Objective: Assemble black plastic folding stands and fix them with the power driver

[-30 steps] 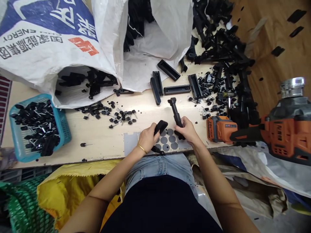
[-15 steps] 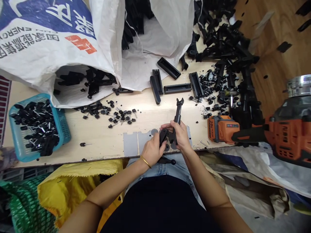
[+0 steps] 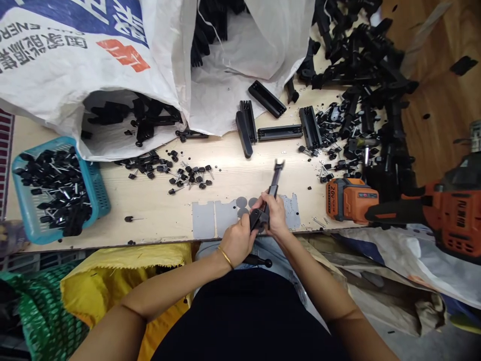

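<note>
At the left edge of my table [image 3: 158,203] sits a blue basket [image 3: 100,195] of black knobs [image 3: 56,185], a white sack [image 3: 75,80] gapes upper left, black parts [image 3: 368,75] pile upper right, and an orange drill [image 3: 456,220] lies far right.

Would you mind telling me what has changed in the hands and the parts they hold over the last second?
The left hand brought its small black piece across to the near end of the long black rod, which the right hand drew back to the table edge; the parts, apart before, now meet. Both hands kept their grip. The blue basket and orange drill lie as before.
</note>
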{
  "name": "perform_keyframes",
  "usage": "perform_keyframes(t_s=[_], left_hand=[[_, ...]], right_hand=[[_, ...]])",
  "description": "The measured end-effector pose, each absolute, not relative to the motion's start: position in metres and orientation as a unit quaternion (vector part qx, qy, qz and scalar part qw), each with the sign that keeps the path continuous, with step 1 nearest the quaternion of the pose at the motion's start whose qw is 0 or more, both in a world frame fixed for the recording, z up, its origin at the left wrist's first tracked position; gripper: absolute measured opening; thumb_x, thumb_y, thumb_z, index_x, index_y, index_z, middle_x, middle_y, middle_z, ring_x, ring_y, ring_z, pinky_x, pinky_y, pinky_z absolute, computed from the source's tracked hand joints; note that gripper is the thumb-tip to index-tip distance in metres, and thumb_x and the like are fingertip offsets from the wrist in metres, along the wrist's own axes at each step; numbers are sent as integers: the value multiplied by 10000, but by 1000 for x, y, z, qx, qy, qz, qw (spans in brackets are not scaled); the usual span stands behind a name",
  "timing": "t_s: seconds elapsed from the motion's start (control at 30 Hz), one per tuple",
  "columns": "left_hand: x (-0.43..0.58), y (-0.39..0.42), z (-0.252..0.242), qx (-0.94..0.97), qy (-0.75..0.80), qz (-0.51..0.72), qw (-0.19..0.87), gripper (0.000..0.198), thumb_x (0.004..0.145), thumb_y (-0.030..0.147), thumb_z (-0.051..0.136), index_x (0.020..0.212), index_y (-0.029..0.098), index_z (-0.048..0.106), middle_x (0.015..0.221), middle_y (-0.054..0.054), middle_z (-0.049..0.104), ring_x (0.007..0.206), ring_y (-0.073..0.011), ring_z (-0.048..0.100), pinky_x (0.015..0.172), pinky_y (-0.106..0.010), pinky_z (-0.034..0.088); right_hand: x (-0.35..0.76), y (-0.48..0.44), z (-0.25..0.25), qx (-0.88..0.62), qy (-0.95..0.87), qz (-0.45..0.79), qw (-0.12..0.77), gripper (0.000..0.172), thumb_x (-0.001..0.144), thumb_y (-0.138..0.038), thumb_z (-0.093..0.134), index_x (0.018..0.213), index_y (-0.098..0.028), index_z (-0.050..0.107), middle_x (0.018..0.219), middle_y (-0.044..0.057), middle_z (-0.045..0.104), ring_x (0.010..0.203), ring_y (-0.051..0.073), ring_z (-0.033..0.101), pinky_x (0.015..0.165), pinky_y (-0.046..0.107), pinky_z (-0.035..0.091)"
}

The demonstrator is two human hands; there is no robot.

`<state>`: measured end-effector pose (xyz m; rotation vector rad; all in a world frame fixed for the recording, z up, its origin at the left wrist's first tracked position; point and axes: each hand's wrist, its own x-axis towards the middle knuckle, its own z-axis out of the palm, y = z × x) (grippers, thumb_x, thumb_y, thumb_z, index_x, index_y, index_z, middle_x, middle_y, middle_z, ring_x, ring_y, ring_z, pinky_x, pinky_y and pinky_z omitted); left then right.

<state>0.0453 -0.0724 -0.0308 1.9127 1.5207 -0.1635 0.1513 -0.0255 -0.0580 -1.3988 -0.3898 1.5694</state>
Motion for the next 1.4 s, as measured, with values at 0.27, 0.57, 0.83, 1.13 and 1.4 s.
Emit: perform_keyframes(t_s=[0.27, 0.57, 0.83, 1.13, 1.4], left_hand=[[47, -66, -22, 751, 567, -108, 322, 164, 938, 209, 423, 1072, 127, 472, 946, -111, 658, 861, -220, 685, 690, -294, 540], [53, -61, -17, 751, 573, -109, 309, 141, 932, 192, 426, 1061, 146, 462, 923, -92, 648, 865, -207, 686, 676, -271, 538], [52, -58, -20, 762, 556, -118, 311, 116, 946, 188, 406, 1042, 151, 461, 897, -89, 646, 836, -210, 684, 671, -287, 539], [59, -49, -26, 767, 547, -131, 308, 128, 933, 159, 400, 1028, 131, 481, 948, -106, 647, 856, -229, 676, 672, -310, 541], [54, -37, -33, 766, 537, -118, 333, 161, 922, 220, 472, 1067, 151, 460, 980, -97, 648, 851, -216, 677, 663, -283, 517]], right_hand=[[156, -29, -56, -531, -146, 648, 527, 268, 701, -418, 631, 675, -207, 469, 488, -39, 560, 424, 122, 537, 438, 252, 447], [150, -27, -47, -528, -150, 582, 599, 253, 741, -393, 580, 715, -232, 385, 473, -77, 543, 446, 127, 557, 494, 279, 482], [154, -28, -55, -524, -137, 599, 589, 251, 737, -379, 575, 696, -230, 378, 473, -74, 545, 429, 127, 549, 480, 283, 467], [155, -31, -69, -566, -120, 530, 620, 230, 751, -397, 560, 698, -220, 423, 493, -55, 543, 481, 140, 580, 501, 282, 458], [154, -26, -71, -571, -129, 540, 604, 268, 737, -416, 595, 703, -225, 410, 521, -64, 544, 508, 134, 579, 526, 274, 477]])
